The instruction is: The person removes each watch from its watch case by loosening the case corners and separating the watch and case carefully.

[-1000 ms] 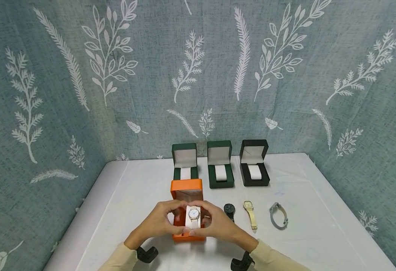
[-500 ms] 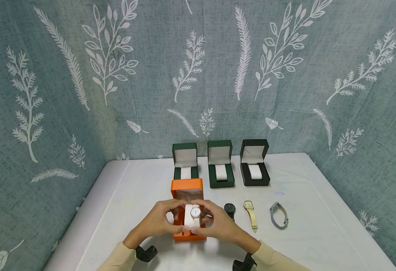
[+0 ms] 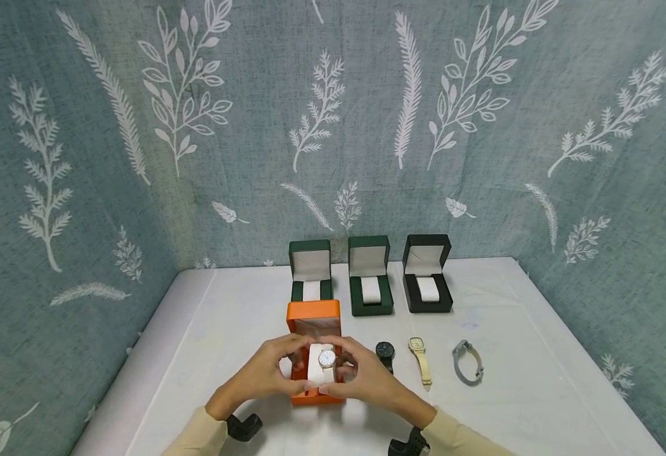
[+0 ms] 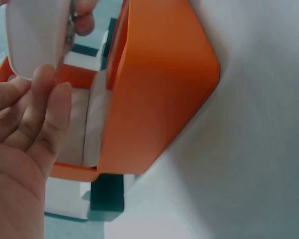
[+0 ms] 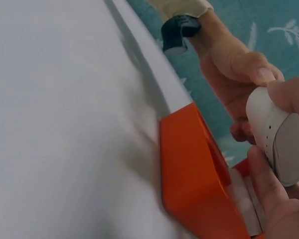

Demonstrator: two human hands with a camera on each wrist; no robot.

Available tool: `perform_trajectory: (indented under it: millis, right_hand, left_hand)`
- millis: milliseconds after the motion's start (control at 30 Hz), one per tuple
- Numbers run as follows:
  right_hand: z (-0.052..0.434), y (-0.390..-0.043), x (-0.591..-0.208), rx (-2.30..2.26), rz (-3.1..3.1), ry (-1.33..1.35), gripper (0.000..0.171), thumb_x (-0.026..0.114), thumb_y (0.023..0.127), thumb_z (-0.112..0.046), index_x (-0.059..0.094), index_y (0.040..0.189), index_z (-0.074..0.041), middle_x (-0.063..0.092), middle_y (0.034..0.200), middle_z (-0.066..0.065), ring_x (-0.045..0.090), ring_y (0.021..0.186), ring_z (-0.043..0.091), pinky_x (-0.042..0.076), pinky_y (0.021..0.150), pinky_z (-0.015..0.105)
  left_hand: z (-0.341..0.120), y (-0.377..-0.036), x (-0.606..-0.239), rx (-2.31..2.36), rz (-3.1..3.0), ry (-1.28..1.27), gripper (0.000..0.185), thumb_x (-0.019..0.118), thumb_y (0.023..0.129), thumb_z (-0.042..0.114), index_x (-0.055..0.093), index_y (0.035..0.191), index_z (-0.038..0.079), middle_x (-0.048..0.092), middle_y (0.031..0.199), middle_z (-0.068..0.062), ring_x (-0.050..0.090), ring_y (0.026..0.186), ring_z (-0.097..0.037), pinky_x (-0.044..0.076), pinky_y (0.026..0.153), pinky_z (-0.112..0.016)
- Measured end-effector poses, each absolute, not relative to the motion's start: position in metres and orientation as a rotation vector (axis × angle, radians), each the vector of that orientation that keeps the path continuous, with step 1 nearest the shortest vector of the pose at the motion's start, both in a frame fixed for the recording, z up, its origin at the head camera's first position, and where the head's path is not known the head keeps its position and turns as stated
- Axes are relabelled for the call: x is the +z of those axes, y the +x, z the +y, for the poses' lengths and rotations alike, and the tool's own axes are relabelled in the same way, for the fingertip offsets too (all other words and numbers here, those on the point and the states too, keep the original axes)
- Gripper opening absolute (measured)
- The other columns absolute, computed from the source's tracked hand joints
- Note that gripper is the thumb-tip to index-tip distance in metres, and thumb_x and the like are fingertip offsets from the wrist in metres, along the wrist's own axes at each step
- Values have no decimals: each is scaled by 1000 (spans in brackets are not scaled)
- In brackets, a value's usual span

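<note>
- Nearest to us, our left hand (image 3: 261, 379) and right hand (image 3: 367, 380) meet over the open orange box (image 3: 313, 316), with cream sleeves (image 3: 196, 437) and dark wrist mounts showing at the bottom of the head view.
- Both hands have their fingers curled around a white cushion (image 3: 320, 367) that carries a white-strapped watch (image 3: 326, 359). The left hand pinches the cushion's left side and the right hand grips its right side.
- We hold the cushion just above the tray of the orange box, its round pale dial facing up. Whether its underside touches the box lining we cannot tell.
- In the left wrist view, our fingertips (image 4: 50, 94) press against the rounded white cushion (image 4: 35, 35), with the orange lid (image 4: 159, 84) standing upright just beside it.
- In the right wrist view, the thumb and fingers (image 5: 261, 174) wrap the cushion's end (image 5: 281, 134), and the strap's small holes show there.
- Just right of our right hand, three loose watches lie in a row on the white table (image 3: 224, 329): a black watch (image 3: 385, 352), then a gold watch (image 3: 419, 358), then a grey watch (image 3: 467, 362) farthest right.
- Farther back stand three open boxes, each with a white cushion inside: a green box (image 3: 310, 269) directly behind the orange one, a second green box (image 3: 370, 275), and a black box (image 3: 426, 272).
- Behind everything hangs a teal cloth backdrop (image 3: 333, 126) printed with white leaves.
</note>
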State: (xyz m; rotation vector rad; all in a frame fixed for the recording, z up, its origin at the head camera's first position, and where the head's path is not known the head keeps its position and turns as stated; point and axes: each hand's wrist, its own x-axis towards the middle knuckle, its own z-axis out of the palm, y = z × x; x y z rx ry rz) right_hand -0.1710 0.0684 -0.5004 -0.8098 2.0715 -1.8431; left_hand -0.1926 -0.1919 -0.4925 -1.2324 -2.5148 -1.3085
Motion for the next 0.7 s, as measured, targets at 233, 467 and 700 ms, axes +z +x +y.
perform_trajectory:
  millis: [233,467,700]
  right_hand:
    - [67,-170,-501,-1845,2056,-745,75,87,85,-20,50,151,-19,54,136,5,61,109,22,56,91,33]
    - [70,-173,-501,-1837,2084,-764,73,85,87,-19,50,151,-17,55,133,6,60,110,25,55,92,30]
    - [87,-175,-504,-1798,2086,-667,75,85,88,-23,48,153,-24,59,128,8,61,111,25,54,94,31]
  left_hand:
    - [-192,-194,-495,-1306,-2535,-1224,67,91,78,42,64,136,20,63,92,8,61,76,-7,57,70,-42]
    - [-194,-197,-491,-1315,-2538,-1222,66,90,80,37,64,137,18,62,88,8,60,75,-8,56,71,-42]
    - [-207,-194,-492,-1350,-2555,-1162,65,90,81,32,65,136,8,61,82,4,60,73,-13,55,72,-40]
